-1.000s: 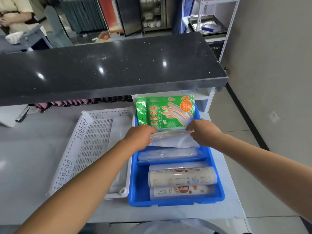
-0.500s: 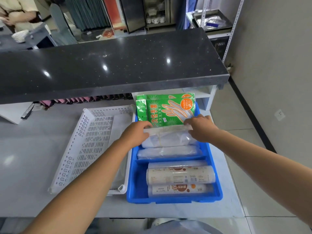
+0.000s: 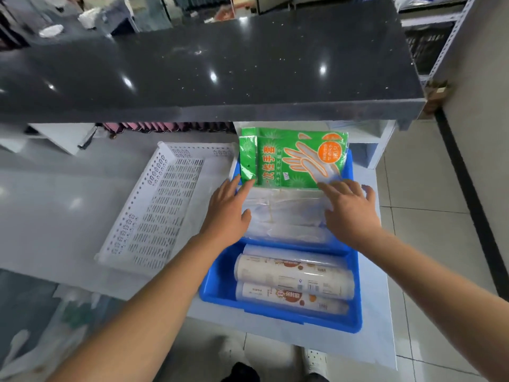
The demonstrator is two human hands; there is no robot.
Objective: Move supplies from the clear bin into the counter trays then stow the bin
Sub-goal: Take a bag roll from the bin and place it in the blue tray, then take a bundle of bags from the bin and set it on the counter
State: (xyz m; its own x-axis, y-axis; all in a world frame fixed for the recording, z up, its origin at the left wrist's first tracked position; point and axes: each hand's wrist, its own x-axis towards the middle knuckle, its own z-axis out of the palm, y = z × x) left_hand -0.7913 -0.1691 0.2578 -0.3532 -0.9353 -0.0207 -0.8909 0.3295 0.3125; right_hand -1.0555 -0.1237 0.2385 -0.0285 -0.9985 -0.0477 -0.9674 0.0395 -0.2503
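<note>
A person's left hand and right hand are lying flat, grips wide and holding nothing, on clear plastic bags sitting in the blue plastic tray on the pale surface, beside a white perforated tray.

Blue tray seen beside white tray perforated with slot and dot pattern. Green packet printed with orange glove outlines, orange round badge, white characters. Clear bags noted as colourless. Rolls cream-white with orange-brown label marks. Shelf top black, white-speckled.
</note>
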